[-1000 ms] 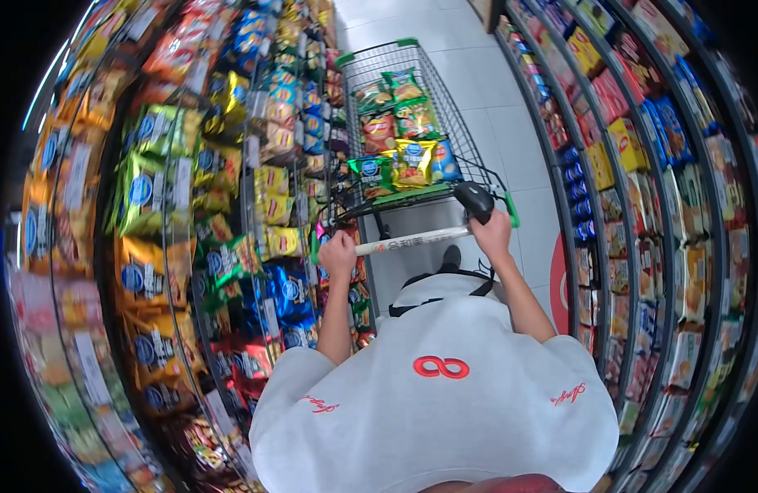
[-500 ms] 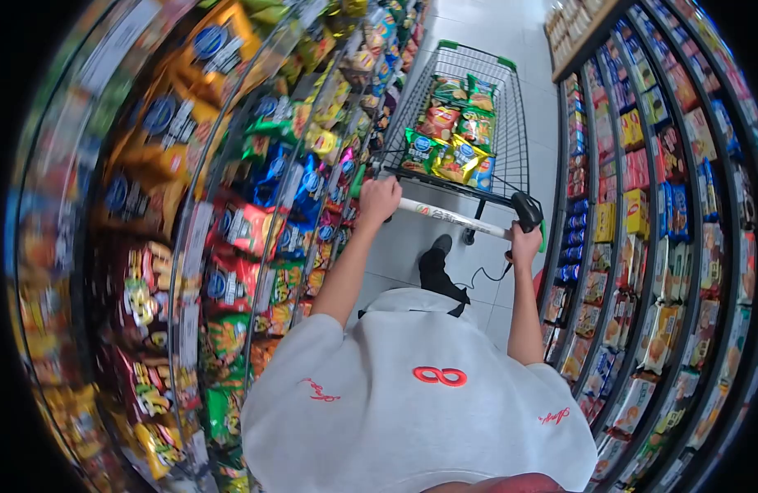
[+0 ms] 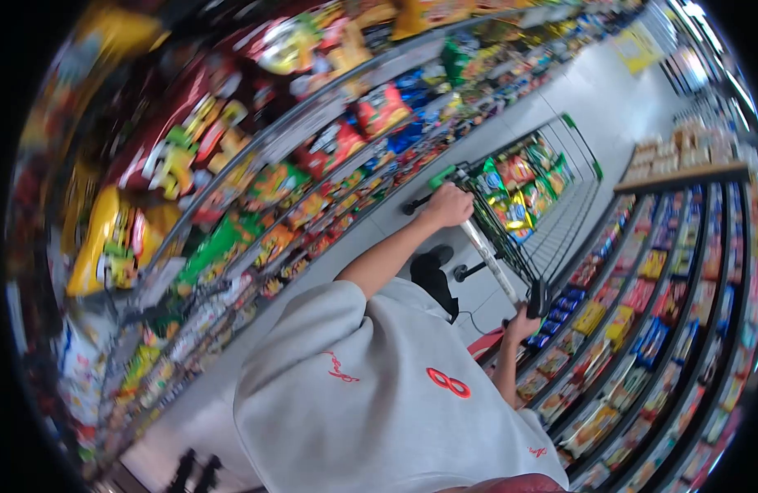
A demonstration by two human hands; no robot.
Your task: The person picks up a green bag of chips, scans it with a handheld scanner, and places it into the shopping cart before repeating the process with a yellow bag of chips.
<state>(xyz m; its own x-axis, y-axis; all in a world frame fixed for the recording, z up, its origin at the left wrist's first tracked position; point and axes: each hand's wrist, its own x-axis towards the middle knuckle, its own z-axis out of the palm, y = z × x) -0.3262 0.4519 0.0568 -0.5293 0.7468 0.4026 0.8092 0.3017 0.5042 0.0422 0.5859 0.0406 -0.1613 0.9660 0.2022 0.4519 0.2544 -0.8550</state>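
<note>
My left hand (image 3: 450, 205) is closed around the left end of the white handle bar (image 3: 490, 259) of a shopping cart (image 3: 598, 170). At the bar's right end, my right hand (image 3: 523, 324) has its fingers wrapped round the grip of a black corded device (image 3: 540, 297) that looks like a handheld scanner. Whether that hand also grips the bar cannot be made out. Several bags of snacks (image 3: 515, 172), green, red and yellow, lie in the wire basket. A thin cable hangs below my right hand.
Shelves of bagged snacks (image 3: 330, 148) line the left side, blurred. Racks of boxed and packed goods (image 3: 621, 320) run along the right. Pale tiled floor (image 3: 589, 90) stretches ahead of the cart. A wooden-edged display (image 3: 683, 174) stands farther along, to the right.
The view has turned, so the cart now appears tilted and farther right. More of the left shelf and the aisle ahead show. Both hands keep their grips.
</note>
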